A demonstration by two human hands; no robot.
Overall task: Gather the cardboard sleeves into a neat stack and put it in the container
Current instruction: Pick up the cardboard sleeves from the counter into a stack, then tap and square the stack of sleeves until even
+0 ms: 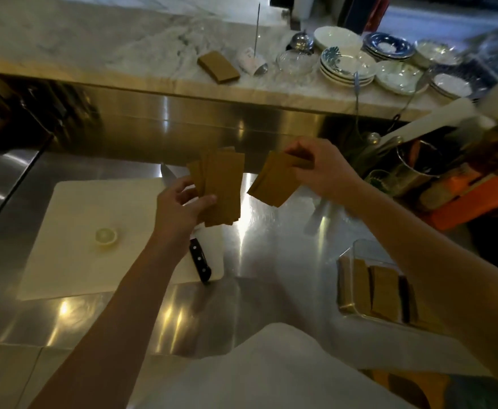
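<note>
Two bunches of cardboard sleeves are held in the air above the steel counter (271, 246): a fanned bunch (221, 190) clamped in the left hand (183, 208), and a tilted bunch (274, 181) pinched at its top edge by the right hand (321, 169). The hands are apart, the bunches not touching. A clear container (357, 255) near the right forearm holds upright sleeves; another stack (218, 67) lies on the marble ledge (94, 39).

I see one view only, from a head-worn wide-angle camera looking forward and down, close over a steel counter (271, 246). Both forearms enter from the bottom edge; a marble shelf (94, 48) crosses the top of the frame.
</note>
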